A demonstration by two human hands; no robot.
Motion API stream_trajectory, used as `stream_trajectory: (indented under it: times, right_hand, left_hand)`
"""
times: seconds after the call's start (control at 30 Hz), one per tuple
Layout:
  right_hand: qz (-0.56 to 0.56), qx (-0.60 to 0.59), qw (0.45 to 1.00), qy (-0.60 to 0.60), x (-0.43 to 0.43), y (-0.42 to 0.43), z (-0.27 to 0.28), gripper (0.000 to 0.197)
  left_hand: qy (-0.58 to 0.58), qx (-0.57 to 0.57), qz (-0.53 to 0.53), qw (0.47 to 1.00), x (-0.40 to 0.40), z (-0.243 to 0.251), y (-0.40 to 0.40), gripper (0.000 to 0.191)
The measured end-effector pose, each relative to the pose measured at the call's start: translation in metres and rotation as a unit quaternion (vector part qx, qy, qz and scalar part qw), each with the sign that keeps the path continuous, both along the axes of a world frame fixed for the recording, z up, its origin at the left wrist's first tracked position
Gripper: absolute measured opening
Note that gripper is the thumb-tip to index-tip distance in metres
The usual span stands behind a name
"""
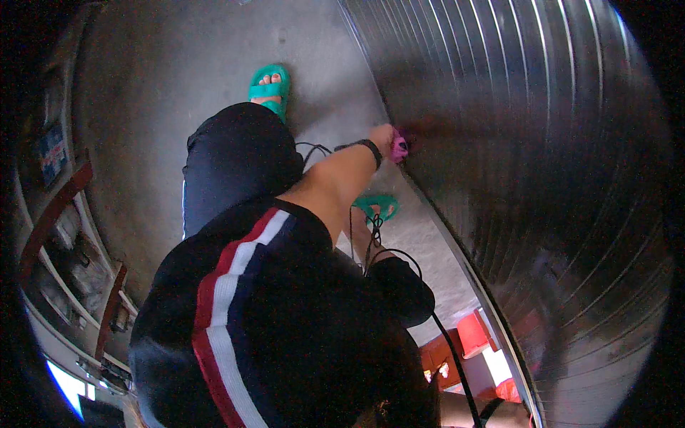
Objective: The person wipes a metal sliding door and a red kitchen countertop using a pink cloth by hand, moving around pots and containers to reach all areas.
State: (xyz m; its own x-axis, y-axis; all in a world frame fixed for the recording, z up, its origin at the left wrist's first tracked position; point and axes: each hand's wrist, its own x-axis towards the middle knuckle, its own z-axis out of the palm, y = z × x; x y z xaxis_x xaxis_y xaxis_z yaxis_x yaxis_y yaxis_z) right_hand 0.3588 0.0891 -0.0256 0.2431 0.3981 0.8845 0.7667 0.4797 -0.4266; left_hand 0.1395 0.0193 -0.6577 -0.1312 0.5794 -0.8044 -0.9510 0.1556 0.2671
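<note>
My left hand (386, 140) reaches out to the right, a black band (372, 151) around its wrist. It is closed on a pink-purple cloth (399, 145), which is pressed against or very near a dark, shiny ribbed metal panel (514, 134). The cloth's far side is hidden. A forearm (460, 411) with a black band shows at the bottom right, apparently my right one; its hand is out of view. My feet, in green sandals (269, 85), stand apart on the grey floor, with one bent knee (241, 150) in dark trousers beside my arm.
A black cable (449, 342) loops past my lower leg and runs to the bottom edge. Near the panel's lower edge (481, 289) stands a red bucket-like container (473, 334), with a red item (507, 390) below it. Shelving with brown boards (53, 224) lines the left side.
</note>
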Motion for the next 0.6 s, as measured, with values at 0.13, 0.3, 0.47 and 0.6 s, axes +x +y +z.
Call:
stream_trajectory:
  times: [0.13, 0.3, 0.47, 0.6]
  right_hand:
    - [-0.015, 0.007, 1.0, 0.0, 0.002, -0.002, -0.005, 0.046]
    - [-0.024, 0.005, 1.0, 0.008, 0.004, -0.005, -0.008, 0.049]
    - [-0.054, 0.003, 0.998, -0.017, 0.006, -0.006, -0.041, 0.052]
    - [-0.12, 0.018, 0.991, -0.062, 0.019, -0.002, -0.028, 0.055]
  left_hand:
    - [0.032, 0.0, 0.073, 0.997, -0.066, 0.008, -0.002, 0.024]
    - [0.01, -0.017, 0.215, 0.976, -0.18, -0.03, -0.003, 0.023]
    - [0.257, -0.085, 0.249, 0.93, -0.249, -0.001, -0.011, 0.034]
    - [0.237, -0.078, 0.311, 0.917, -0.247, 0.137, 0.005, 0.044]
